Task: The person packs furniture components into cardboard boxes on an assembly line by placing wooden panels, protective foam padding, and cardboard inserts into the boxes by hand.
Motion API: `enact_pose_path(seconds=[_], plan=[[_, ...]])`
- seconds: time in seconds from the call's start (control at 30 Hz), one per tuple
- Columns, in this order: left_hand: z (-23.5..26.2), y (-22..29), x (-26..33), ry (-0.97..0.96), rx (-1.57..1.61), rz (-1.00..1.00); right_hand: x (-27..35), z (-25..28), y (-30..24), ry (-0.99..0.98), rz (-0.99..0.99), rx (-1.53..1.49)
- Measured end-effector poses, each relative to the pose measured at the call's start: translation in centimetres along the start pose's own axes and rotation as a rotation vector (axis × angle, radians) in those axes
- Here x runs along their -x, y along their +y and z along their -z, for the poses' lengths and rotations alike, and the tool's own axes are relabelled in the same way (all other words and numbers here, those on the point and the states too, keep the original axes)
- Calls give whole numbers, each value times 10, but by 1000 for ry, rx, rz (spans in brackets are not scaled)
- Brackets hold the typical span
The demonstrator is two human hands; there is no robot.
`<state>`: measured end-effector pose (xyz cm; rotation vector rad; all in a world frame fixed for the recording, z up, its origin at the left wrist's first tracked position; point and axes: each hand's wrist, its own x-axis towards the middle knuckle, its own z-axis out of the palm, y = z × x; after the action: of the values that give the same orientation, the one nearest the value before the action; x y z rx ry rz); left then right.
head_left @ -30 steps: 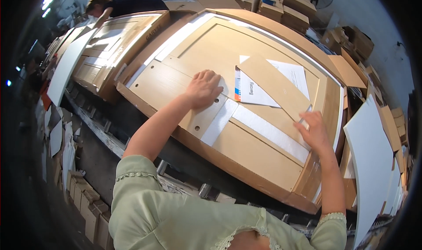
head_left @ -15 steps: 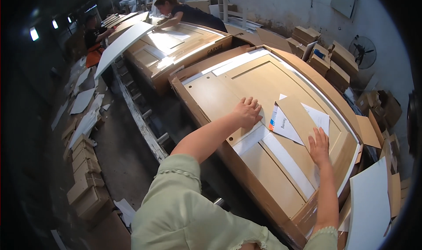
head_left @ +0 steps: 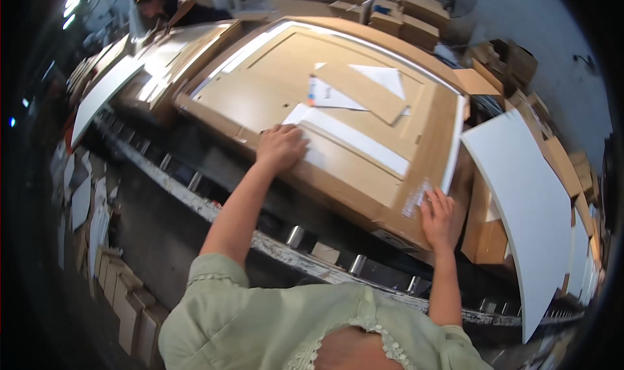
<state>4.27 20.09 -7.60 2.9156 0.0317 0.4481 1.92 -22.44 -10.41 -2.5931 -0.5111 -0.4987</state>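
An open cardboard carton [head_left: 325, 198] packed with light wood-coloured panels [head_left: 260, 87] lies before me. My left hand [head_left: 283, 147] lies on its near edge beside a white foam strip [head_left: 354, 139], fingers apart and holding nothing. At the near right corner, my right hand [head_left: 437, 217] touches the cardboard close to a piece of clear tape [head_left: 416, 198], its fingers stretched out. On the panels rest a printed white leaflet [head_left: 335, 97] and a narrow wood-coloured board [head_left: 364, 90], which partly covers it.
A roller conveyor [head_left: 292, 238] runs beneath the carton. A large white sheet [head_left: 520, 207] leans at the right. Another carton [head_left: 172, 64] stands at the far left, with a person [head_left: 188, 12] bent over it. Several brown boxes [head_left: 419, 28] are stacked behind.
My view has turned to the right. My left hand has come back to the carton's near edge. My right hand has moved off the panels to the near right corner.
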Motion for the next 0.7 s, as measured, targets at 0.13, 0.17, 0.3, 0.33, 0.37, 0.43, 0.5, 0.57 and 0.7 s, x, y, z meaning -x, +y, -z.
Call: enact_pose_path(seconds=[0.13, 0.17, 0.3, 0.33, 0.37, 0.43, 0.5, 0.57, 0.7], plan=[[-15, -17, 1, -65, -39, 17, 2, -6, -17, 31, -31, 2], [-15, -12, 2, -94, -73, 58, 4, -6, -15, 15, -37, 6], [-16, -3, 2, -147, -123, 141, 6, -10, -10, 38, -36, 13], [-18, 1, 3, -111, -94, 174, 7, -11, -9, 44, -40, 24], [-21, -2, 5, -84, -110, 180, 7, -11, -11, 58, -33, 4], [-22, -17, 13, -55, -99, 211, 7, -11, -20, 25, -37, -16], [-29, -23, 15, -6, -115, 236, 9, -17, -20, 75, -18, -14], [-32, -40, 21, 8, -104, 271, 7, -23, -26, 65, 15, -35], [-24, -27, 8, -113, -78, 321, 6, -22, -23, 115, 12, -31]])
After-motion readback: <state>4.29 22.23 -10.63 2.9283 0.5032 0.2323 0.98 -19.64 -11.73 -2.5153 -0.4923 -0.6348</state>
